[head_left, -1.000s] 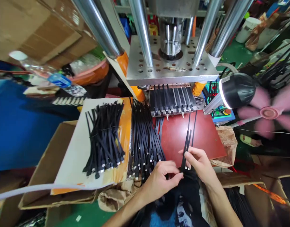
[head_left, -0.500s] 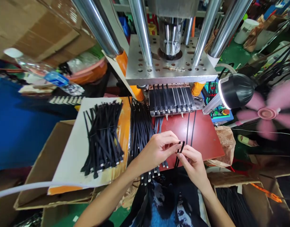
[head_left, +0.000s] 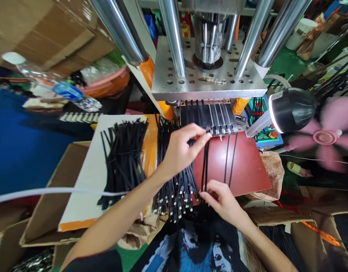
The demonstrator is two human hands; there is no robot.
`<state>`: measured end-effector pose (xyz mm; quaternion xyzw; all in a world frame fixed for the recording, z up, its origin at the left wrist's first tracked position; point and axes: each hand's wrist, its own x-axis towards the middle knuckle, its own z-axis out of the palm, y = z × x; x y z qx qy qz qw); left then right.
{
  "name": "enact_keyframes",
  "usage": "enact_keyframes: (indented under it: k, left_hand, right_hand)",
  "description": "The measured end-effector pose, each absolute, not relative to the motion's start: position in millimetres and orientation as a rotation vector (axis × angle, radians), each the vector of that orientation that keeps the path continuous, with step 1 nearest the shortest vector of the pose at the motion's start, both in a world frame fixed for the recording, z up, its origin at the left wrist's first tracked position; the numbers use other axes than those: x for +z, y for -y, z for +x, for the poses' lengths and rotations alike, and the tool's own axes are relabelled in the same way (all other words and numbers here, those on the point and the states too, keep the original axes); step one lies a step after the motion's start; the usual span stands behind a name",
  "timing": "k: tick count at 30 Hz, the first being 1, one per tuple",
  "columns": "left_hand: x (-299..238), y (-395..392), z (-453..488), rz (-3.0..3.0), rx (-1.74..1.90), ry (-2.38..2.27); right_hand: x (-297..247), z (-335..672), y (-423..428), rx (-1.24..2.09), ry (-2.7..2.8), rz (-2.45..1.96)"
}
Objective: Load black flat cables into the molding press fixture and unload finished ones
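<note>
My left hand pinches the upper ends of a pair of flat black cables between thumb and fingertips, right at the front edge of the metal mould block. Lower down, near my body, my right hand closes on the same cables, which hang fairly straight between both hands. Flat black strips and metal plug ends fill the mould. To the left, partly behind my left arm, a loose bunch of black cables with plug ends spreads over the edge. Two thin dark strips run across the red board.
Above the mould hangs a thick steel press plate between steel columns. A black lamp and a pink fan stand at the right. Another cable bundle covers the white board. Cardboard boxes flank me.
My left hand has gone forward to the mould with the cable ends. My right hand has slid back toward my body, so the cables now stretch out between the hands.
</note>
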<state>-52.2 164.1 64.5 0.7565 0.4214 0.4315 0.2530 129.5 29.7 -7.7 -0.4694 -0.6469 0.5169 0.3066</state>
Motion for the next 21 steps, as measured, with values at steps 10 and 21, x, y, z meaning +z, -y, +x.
enact_keyframes:
  k: [10,21]
  left_hand:
    - [22.0,-262.4,-39.4,2.169,1.132,-1.669]
    - [19.6,-214.1,-61.3,2.975,0.695,-0.919]
  right_hand:
    - [60.8,181.9,-197.7,1.057,1.892,-1.263]
    - [36.5,176.2,-280.8,0.882,2.065,-1.186]
